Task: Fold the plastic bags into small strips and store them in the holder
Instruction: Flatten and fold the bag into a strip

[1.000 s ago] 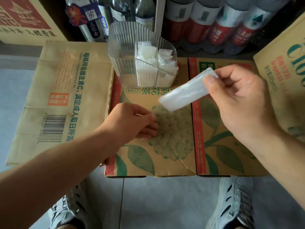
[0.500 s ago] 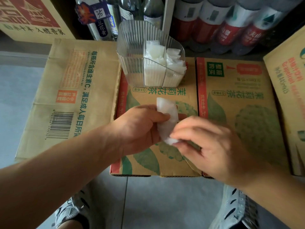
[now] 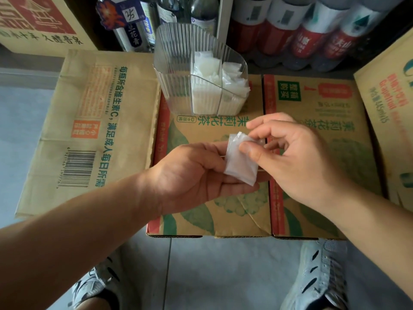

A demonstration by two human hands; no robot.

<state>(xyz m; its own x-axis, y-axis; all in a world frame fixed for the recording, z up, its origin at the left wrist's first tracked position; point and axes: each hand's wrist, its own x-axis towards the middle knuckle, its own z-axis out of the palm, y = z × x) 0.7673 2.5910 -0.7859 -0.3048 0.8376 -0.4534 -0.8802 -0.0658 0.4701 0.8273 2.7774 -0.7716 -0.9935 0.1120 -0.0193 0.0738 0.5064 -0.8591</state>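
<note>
Head view, two hands (image 3: 196,173) (image 3: 295,162) pinching one folded bag (image 3: 240,163)

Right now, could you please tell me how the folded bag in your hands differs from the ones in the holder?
The folded bag is pinched between the left hand and right hand; the stored bags stand packed in the clear holder. The folded bag is single; the stored bags are many. All are whitish translucent plastic, folded small.

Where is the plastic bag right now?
The bag is mid-view, pinched between the left hand and right hand above the box, nearer the person than the clear holder.
</note>
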